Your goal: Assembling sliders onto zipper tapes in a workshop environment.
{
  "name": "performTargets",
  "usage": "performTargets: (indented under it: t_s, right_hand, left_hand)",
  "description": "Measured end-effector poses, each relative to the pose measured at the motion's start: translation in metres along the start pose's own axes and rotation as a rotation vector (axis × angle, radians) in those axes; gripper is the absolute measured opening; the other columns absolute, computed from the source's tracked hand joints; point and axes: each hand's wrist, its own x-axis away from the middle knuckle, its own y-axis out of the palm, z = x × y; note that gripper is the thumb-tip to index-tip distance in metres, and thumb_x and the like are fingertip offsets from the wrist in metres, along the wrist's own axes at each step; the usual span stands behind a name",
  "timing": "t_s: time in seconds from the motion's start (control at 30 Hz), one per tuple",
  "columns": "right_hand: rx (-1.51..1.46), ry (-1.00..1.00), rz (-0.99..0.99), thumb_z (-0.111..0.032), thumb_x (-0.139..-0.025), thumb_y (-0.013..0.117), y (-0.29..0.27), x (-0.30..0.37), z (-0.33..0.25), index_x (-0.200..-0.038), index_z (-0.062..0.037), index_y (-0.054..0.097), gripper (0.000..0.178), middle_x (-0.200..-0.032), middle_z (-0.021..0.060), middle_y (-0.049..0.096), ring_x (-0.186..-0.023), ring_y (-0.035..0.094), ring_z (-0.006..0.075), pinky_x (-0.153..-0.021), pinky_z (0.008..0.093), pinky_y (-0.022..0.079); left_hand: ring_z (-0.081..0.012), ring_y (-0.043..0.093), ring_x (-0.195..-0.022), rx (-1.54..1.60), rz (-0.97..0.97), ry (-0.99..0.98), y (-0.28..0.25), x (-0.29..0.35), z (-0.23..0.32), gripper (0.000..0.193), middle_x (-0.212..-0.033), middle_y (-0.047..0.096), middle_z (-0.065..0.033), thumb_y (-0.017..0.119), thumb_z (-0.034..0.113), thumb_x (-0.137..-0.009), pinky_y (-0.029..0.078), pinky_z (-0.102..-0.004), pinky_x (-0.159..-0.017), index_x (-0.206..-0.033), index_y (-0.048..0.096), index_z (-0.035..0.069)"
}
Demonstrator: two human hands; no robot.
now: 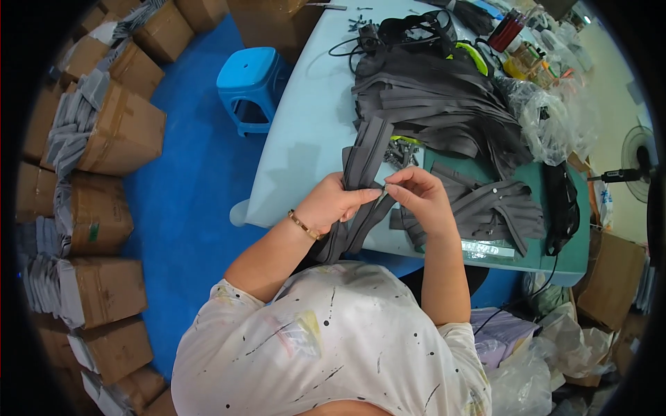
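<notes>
Holding the dark grey strips [371,149] lengthwise away from us over the tabletop's [298,118] near edge, our left hand [331,205] grips them while our right hand [427,200] pinches an unidentifiable tiny piece [386,189] just rightward.

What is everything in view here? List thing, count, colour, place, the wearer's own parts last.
Cardboard boxes: many, brown, mostly left
Floor: one, blue, left
Stool: one, blue, left of the table
Table: one, pale, centre
Mat: one, green, table's right
Strips: many, dark grey, on table
Bottle: one, red, table's far end
Plastic bags: several, clear, right
Fan: one, dark, far right
Shirt: one, mostly white, bottom
Bracelet: one, gold, left wrist
Left hand: one, bare, gripping strips
Right hand: one, bare, beside left
</notes>
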Motion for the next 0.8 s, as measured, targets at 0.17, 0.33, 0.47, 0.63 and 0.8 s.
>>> performTargets:
  t_s: [0.17,0.33,0.47,0.63,0.8]
  right_hand:
    - [-0.022,-0.051,0.026,0.000,-0.080,0.063,0.006,0.001,0.003,-0.090,-0.0014,0.061,0.010,-0.082,-0.0005,0.060,-0.075,0.054,0.0039,-0.065,0.0176,0.043]
    - [-0.049,-0.007,-0.015,0.001,-0.079,0.063,0.005,0.005,0.005,-0.089,-0.0013,0.060,0.010,-0.083,0.0009,0.061,-0.076,0.056,0.0054,-0.066,0.0178,0.044]
    - [-0.058,0.021,0.054,-0.004,-0.081,0.063,0.005,0.005,0.003,-0.090,-0.0017,0.062,0.009,-0.082,0.0010,0.062,-0.075,0.056,0.0064,-0.065,0.0192,0.044]
    - [-0.079,0.113,0.111,-0.010,-0.082,0.063,0.004,0.007,0.002,-0.092,-0.0028,0.063,0.011,-0.081,0.0003,0.063,-0.074,0.056,0.0062,-0.064,0.0207,0.045]
    - [-0.131,0.160,0.131,-0.010,-0.082,0.064,0.007,0.010,0.006,-0.090,-0.0039,0.063,0.010,-0.079,-0.0015,0.062,-0.070,0.055,0.0051,-0.062,0.0194,0.044]
  left_hand:
    - [-0.0047,0.036,-0.040,0.040,-0.016,-0.026,0.006,0.005,0.001,0.016,-0.051,0.045,0.0025,0.067,0.017,-0.079,0.026,-0.0204,-0.037,-0.079,0.057,0.004]
    - [-0.0045,0.038,-0.040,0.031,-0.009,0.005,0.006,0.006,-0.007,0.015,-0.051,0.045,0.0030,0.064,0.017,-0.082,0.028,-0.0198,-0.037,-0.085,0.057,0.005]
    - [-0.0034,0.038,-0.040,-0.001,0.035,0.066,0.007,0.007,-0.008,0.016,-0.051,0.046,0.0036,0.064,0.020,-0.082,0.027,-0.0193,-0.037,-0.081,0.057,0.005]
    - [-0.0039,0.037,-0.040,-0.075,0.056,0.099,0.008,0.004,-0.006,0.021,-0.050,0.045,0.0037,0.065,0.023,-0.081,0.027,-0.0200,-0.037,-0.079,0.056,0.005]
    - [-0.0031,0.035,-0.042,-0.053,0.062,0.066,0.007,0.007,-0.004,0.020,-0.052,0.044,0.0044,0.065,0.023,-0.081,0.026,-0.0201,-0.037,-0.079,0.056,0.005]
